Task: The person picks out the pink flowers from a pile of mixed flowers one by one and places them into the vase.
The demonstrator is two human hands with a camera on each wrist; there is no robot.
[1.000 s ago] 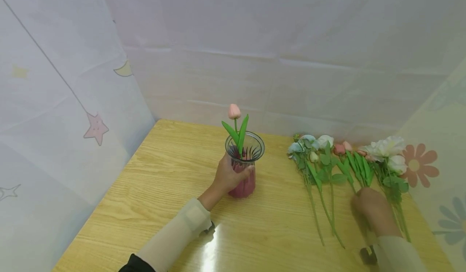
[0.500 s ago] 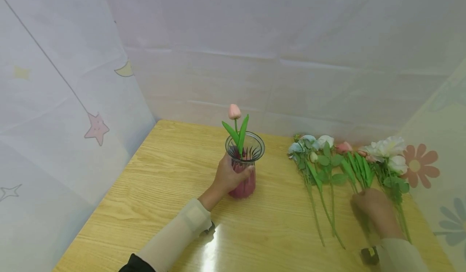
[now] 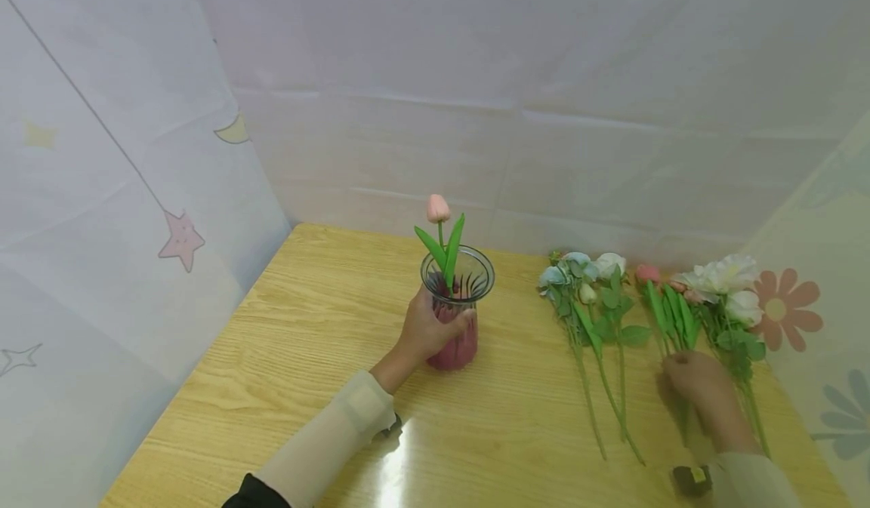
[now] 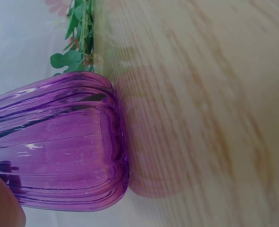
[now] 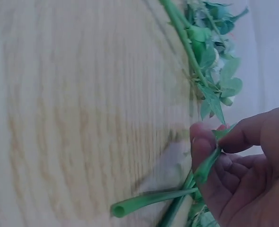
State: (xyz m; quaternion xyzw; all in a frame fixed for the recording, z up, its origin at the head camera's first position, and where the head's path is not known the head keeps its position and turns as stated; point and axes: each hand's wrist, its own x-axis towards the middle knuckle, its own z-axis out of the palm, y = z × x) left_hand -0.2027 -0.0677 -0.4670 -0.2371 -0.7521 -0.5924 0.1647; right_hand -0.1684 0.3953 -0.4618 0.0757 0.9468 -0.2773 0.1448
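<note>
A ribbed glass vase [image 3: 454, 342], smoky at the rim and purple-pink below, stands upright on the table. My left hand [image 3: 424, 327] grips its side, with the thumb across the front. One pink tulip [image 3: 438, 208] with two green leaves rises from the vase and leans on the left of the rim. At the right, my right hand [image 3: 700, 387] pinches a green tulip stem [image 5: 208, 165] between thumb and fingers. Leaves and a pink tulip head [image 3: 648, 272] lie just beyond that hand, among other tulip stems. The palm side is hidden in the head view.
Blue and white flowers [image 3: 578, 266] on long stems lie left of my right hand. White blooms [image 3: 723, 274] lie to its right, by the wall. Printed cloth [image 3: 408, 115] encloses the wooden table [image 3: 306, 327] at the back and sides.
My right hand has shifted slightly right. The pink tulip head and leaf beyond it have slid right, away from the white rose. The left hand and vase have stayed still.
</note>
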